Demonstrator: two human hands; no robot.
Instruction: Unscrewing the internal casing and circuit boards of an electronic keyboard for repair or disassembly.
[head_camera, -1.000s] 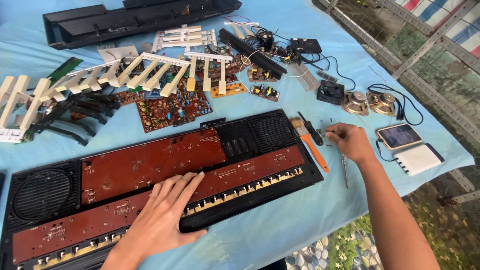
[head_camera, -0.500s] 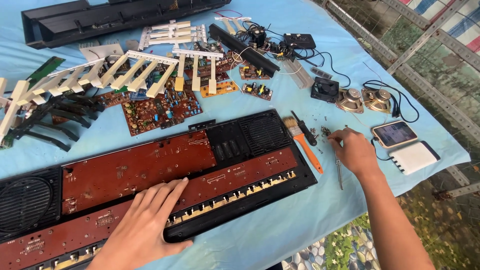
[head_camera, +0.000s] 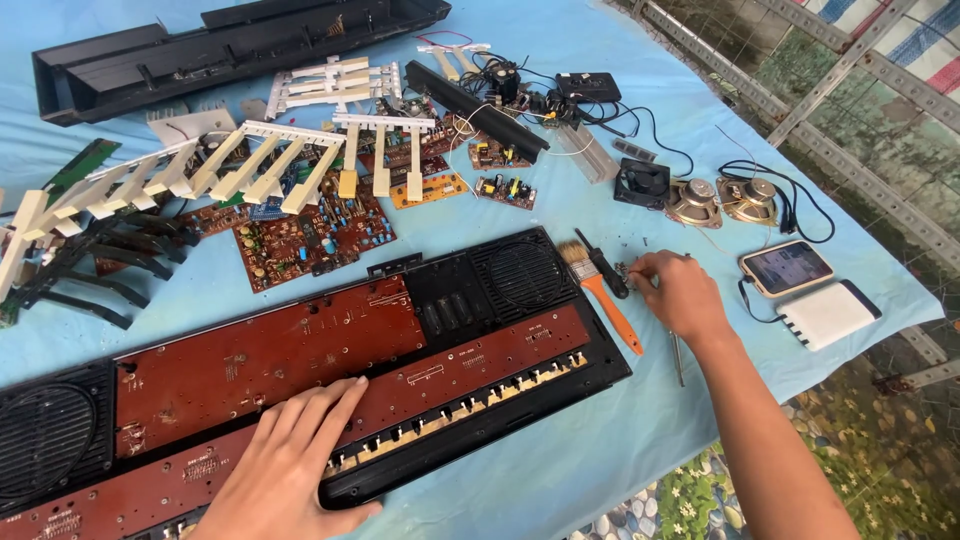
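Note:
An opened black keyboard case (head_camera: 520, 290) with brown circuit boards lies across the blue cloth. My left hand (head_camera: 290, 470) rests flat on its front board, fingers spread. To the right of the case, my right hand (head_camera: 678, 292) pinches at small screws (head_camera: 628, 270) lying on the cloth. A brush with an orange handle (head_camera: 610, 305) and a dark screwdriver (head_camera: 603, 265) lie just left of that hand. A thin metal tool (head_camera: 678, 358) lies under the wrist.
White and black key strips (head_camera: 240, 170), loose circuit boards (head_camera: 310, 235), a black case cover (head_camera: 230, 40), a small fan (head_camera: 641, 183), two speakers (head_camera: 720, 200), a phone (head_camera: 786, 267) and a white power bank (head_camera: 828, 314) cover the table. A metal fence runs along the right edge.
The view has shifted slightly. My right hand has stayed near the screws by the brush, fingers closing into a pinch. My left hand remains on the board.

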